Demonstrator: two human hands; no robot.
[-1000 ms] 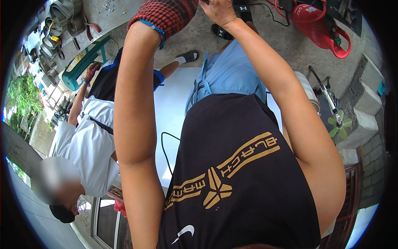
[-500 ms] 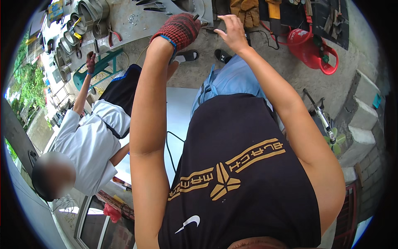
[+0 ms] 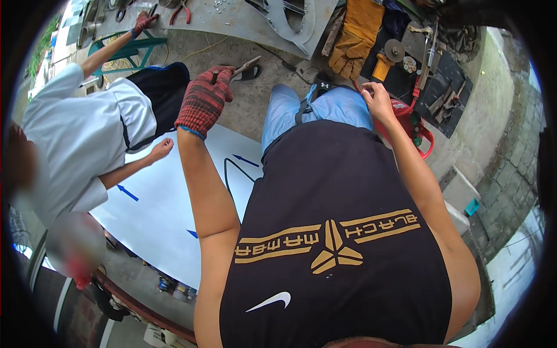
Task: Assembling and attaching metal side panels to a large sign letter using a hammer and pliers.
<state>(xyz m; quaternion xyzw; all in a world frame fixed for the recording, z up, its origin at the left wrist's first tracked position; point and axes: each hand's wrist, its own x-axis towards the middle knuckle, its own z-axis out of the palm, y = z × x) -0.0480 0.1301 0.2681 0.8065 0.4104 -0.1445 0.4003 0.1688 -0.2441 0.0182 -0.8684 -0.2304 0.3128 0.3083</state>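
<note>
My left hand (image 3: 204,100), in a red and black knitted glove, is closed around a slim greyish-brown rod-like tool (image 3: 248,65). The tool's tip points up and right over the concrete floor; a short dark end shows at my fist, and the kind of tool is unclear. My right hand (image 3: 378,102) is bare. It hovers by my right knee with its fingers loosely bent and nothing visible in them. Just beyond it stands a red plastic can (image 3: 426,142), partly hidden by my forearm.
A person in a white shirt (image 3: 81,133) works at left, one gloved hand (image 3: 144,23) near a metal worktable (image 3: 232,26) holding red-handled pliers (image 3: 180,13). Yellow leather gloves (image 3: 357,37) and an angle grinder (image 3: 387,61) lie ahead right. A white sheet (image 3: 159,200) with blue arrows lies left.
My view has turned. My left hand, still gripping the tool, has come lower and left; my right hand has moved right and lower, its outstretched fingers now bent. The person's free hand shows over the sheet.
</note>
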